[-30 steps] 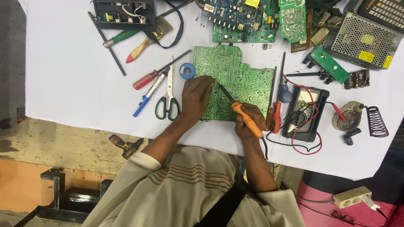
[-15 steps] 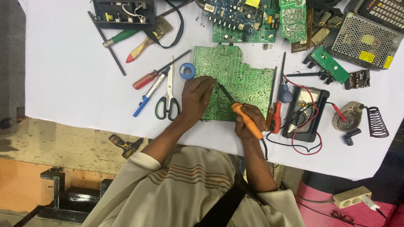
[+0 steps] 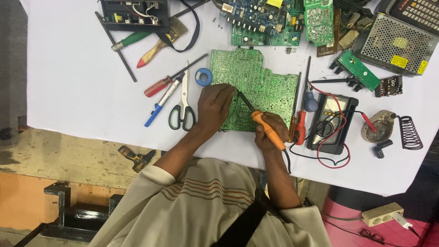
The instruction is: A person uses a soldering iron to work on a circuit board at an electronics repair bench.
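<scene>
1. The right hand (image 3: 270,132) is closed around the orange handle of a soldering iron (image 3: 260,120), fingers wrapped tight, gripping it like a pen. The dark shaft slants up and to the left, and its tip rests on the large green circuit board (image 3: 265,87).
2. The left hand (image 3: 215,106) lies palm down on the left part of that board, fingers curled loosely and pressed to the surface near the iron's tip. Whether it pinches anything under the fingertips cannot be told.
3. The board lies flat on the white worktop (image 3: 73,91), solder side up, directly ahead of the person, with both hands meeting over its lower left area.
4. Just left of the left hand lie green-handled scissors (image 3: 183,110), a blue-tipped pen-like tool (image 3: 159,106) and a red-handled screwdriver (image 3: 164,82). A blue roll of tape (image 3: 203,76) sits beside the board's left edge.
5. To the right of the right hand lie a small red-handled tool (image 3: 299,130) and a dark multimeter (image 3: 333,121) with red and black leads looped around it.
6. Further right stands a coiled iron stand (image 3: 410,132).
7. More green boards (image 3: 263,20) and a perforated metal box (image 3: 395,43) lie along the far edge.
</scene>
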